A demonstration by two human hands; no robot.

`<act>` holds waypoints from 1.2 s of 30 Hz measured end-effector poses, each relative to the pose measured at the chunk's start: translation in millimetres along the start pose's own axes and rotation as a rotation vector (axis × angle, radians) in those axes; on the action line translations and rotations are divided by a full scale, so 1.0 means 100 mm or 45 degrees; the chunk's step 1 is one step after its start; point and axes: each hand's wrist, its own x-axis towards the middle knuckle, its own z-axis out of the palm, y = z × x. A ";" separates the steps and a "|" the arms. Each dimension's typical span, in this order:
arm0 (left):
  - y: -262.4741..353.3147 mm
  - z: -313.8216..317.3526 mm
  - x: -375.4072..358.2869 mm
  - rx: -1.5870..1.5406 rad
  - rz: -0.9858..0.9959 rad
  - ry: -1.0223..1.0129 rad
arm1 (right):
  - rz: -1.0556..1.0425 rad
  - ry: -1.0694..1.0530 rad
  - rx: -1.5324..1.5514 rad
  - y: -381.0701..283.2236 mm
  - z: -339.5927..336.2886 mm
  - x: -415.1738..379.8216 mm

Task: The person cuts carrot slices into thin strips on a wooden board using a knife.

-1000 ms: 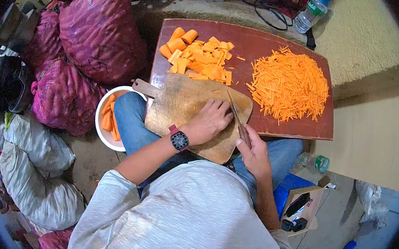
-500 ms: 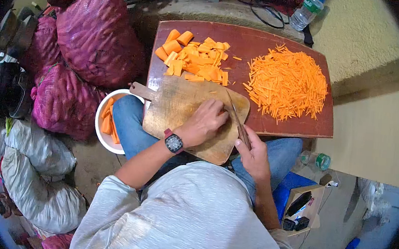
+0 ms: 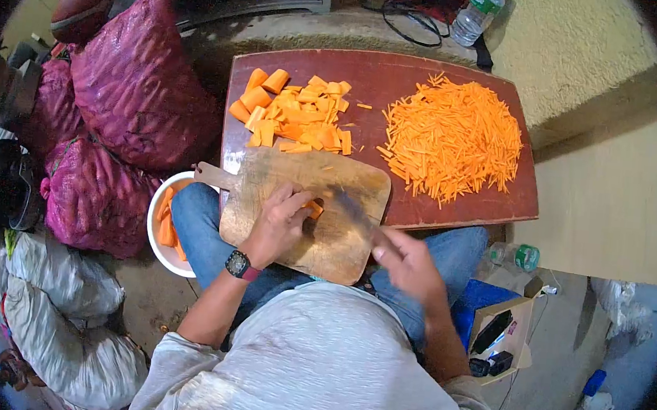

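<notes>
My left hand [image 3: 278, 222] is closed on a small carrot piece [image 3: 314, 208] on the wooden cutting board [image 3: 269, 170]. In my right hand [image 3: 409, 265] is a knife [image 3: 355, 212], blurred by motion, its blade over the right part of the board. Behind the board, carrot slices [image 3: 305, 115] and thick carrot chunks [image 3: 256, 95] lie on the red table [image 3: 371, 72]. A large heap of carrot strips [image 3: 455, 142] covers the table's right side.
A white bowl [image 3: 156, 225] with carrots stands left of my knee. Pink mesh sacks [image 3: 139, 87], white sacks [image 3: 49, 313] and a ball [image 3: 82, 8] are at the left. Bottles [image 3: 478, 15] stand behind and lie right of the table. An open box [image 3: 500, 337] sits at the right.
My left hand has moved left on the board, and a carrot piece now shows at its fingertips. My right hand has shifted slightly, with the knife now blurred. The whole view has shifted slightly.
</notes>
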 end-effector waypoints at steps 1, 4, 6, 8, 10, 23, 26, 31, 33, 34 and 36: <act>0.02 0.02 -0.01 -0.022 -0.003 -0.008 | -0.008 0.069 0.045 -0.03 -0.10 0.07; 0.08 0.09 -0.01 0.009 0.080 -0.033 | -0.185 0.472 -0.151 0.09 -0.32 0.33; 0.16 0.08 -0.01 0.012 0.081 -0.028 | -0.150 0.399 0.005 -0.03 -0.37 0.28; 0.18 0.07 -0.01 0.012 0.091 -0.020 | -0.118 0.331 0.156 -0.12 -0.34 0.27; 0.14 0.10 -0.02 -0.033 0.056 -0.014 | -0.057 0.033 0.242 -0.15 -0.14 0.24; 0.11 0.45 0.37 -0.121 0.068 0.002 | -0.160 0.251 0.084 0.02 -0.31 0.18; 0.09 0.52 0.45 -0.070 0.095 0.079 | -0.086 0.182 0.019 -0.15 -0.15 0.00; 0.19 0.42 0.40 0.108 0.169 -0.034 | -0.061 0.222 0.142 0.00 0.04 -0.03; 0.21 0.40 0.40 0.156 0.194 -0.054 | -0.106 0.213 0.111 0.00 0.04 0.00; 0.17 0.42 0.39 0.132 0.190 -0.078 | -0.152 0.202 0.082 -0.01 0.03 0.00; 0.16 0.43 0.39 0.109 0.178 -0.100 | -0.196 0.181 0.055 -0.05 0.03 0.00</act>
